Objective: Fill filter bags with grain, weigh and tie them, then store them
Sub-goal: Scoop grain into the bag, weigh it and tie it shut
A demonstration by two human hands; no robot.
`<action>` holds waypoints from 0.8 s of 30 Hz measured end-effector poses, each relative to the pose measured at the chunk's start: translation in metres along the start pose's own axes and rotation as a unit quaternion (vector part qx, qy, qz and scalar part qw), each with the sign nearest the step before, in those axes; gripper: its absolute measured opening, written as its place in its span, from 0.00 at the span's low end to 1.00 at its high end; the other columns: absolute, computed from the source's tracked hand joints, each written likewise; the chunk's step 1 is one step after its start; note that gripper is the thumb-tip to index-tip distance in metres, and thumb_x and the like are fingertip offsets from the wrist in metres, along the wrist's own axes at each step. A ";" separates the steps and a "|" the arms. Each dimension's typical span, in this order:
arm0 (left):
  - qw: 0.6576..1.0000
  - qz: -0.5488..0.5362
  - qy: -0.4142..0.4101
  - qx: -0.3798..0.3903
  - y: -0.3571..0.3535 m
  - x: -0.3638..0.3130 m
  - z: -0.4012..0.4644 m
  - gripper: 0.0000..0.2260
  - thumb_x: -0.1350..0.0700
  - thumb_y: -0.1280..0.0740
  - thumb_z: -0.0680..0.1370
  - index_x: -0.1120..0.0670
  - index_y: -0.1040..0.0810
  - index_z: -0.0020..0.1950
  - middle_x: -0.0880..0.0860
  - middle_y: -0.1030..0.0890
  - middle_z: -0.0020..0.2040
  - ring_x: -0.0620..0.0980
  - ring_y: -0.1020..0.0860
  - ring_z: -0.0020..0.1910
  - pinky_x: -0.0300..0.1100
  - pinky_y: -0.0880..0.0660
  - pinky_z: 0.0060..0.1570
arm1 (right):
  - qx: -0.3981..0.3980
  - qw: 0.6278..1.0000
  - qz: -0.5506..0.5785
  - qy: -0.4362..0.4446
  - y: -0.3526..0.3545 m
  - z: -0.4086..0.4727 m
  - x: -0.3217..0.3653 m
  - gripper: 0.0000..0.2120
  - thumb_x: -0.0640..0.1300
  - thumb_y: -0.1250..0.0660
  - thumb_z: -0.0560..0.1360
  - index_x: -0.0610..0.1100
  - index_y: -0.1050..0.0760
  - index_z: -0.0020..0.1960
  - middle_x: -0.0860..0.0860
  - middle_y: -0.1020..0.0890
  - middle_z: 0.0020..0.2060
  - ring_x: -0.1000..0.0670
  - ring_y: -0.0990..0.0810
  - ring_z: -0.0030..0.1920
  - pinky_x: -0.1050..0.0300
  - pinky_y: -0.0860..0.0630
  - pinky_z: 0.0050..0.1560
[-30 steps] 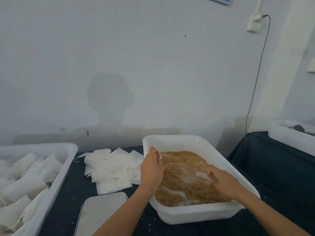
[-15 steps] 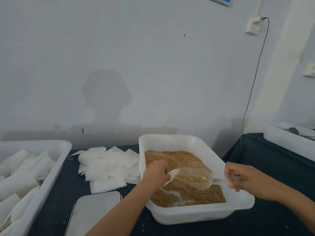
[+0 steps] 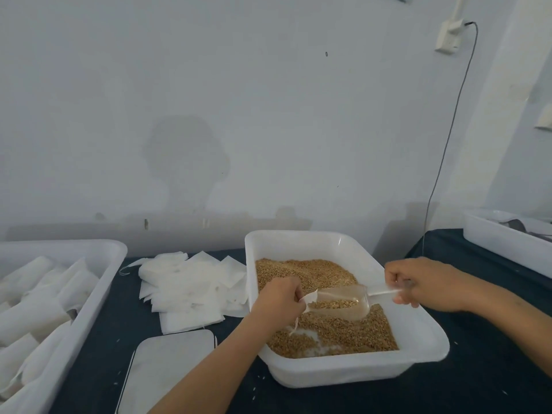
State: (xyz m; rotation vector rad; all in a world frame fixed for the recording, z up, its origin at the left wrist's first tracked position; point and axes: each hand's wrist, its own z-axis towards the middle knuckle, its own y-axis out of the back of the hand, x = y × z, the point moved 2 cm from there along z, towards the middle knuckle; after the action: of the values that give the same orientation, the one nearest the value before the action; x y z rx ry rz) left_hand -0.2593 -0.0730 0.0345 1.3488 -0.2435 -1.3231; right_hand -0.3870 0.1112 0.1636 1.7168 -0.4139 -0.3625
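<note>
Filling step: low in the frame's center, my left hand [image 3: 279, 300] pinched a filter bag [image 3: 308, 298] open over the grain tub [image 3: 430, 351]; my right hand [image 3: 418, 283] gripped the loaded scoop [image 3: 340, 300]. Next I needed a careful tip.

We look down at a dark table [image 3: 484, 348]. At centre sits a white tub [image 3: 430, 348] partly filled with golden grain [image 3: 307, 271]. Our left hand [image 3: 279, 300] pinches a small white filter bag [image 3: 309, 297] above the grain. Our right hand [image 3: 424, 283] grips the handle of a clear scoop [image 3: 343, 301] carrying grain, its mouth at the bag's opening. A pile of flat empty bags [image 3: 185, 289] lies left of the tub. At far left, a white bin [image 3: 98, 294] holds filled bags [image 3: 35, 306].
</note>
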 end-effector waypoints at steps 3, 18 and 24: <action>1.000 0.000 -0.024 -0.004 0.000 -0.002 0.000 0.05 0.59 0.38 0.77 0.53 0.29 0.41 0.48 0.26 0.35 0.46 0.29 0.34 0.41 0.26 0.41 | 0.007 0.998 -0.059 0.009 0.018 0.005 0.011 0.09 0.48 0.34 0.76 0.53 0.33 0.41 0.55 0.23 0.45 0.58 0.23 0.40 0.59 0.28 0.43; 0.998 -0.056 0.017 -0.020 0.002 0.005 0.002 0.06 0.61 0.40 0.76 0.55 0.31 0.40 0.48 0.29 0.34 0.45 0.33 0.33 0.36 0.34 0.37 | 0.001 0.991 -0.130 0.017 0.051 0.025 0.035 0.12 0.45 0.31 0.74 0.51 0.33 0.36 0.56 0.24 0.36 0.57 0.26 0.35 0.60 0.32 0.37; 0.985 -0.147 0.083 -0.030 0.006 0.010 0.004 0.06 0.60 0.45 0.81 0.57 0.34 0.44 0.53 0.28 0.36 0.49 0.30 0.34 0.46 0.28 0.36 | -0.011 1.000 -0.021 0.007 0.049 0.018 0.016 0.07 0.44 0.33 0.75 0.48 0.31 0.42 0.52 0.21 0.40 0.50 0.20 0.41 0.55 0.26 0.44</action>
State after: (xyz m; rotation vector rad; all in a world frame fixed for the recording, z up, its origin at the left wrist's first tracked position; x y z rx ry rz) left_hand -0.2561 -0.0848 0.0359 1.4740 0.1146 -1.4368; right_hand -0.3848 0.0797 0.2087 1.7085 -0.3638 -0.3846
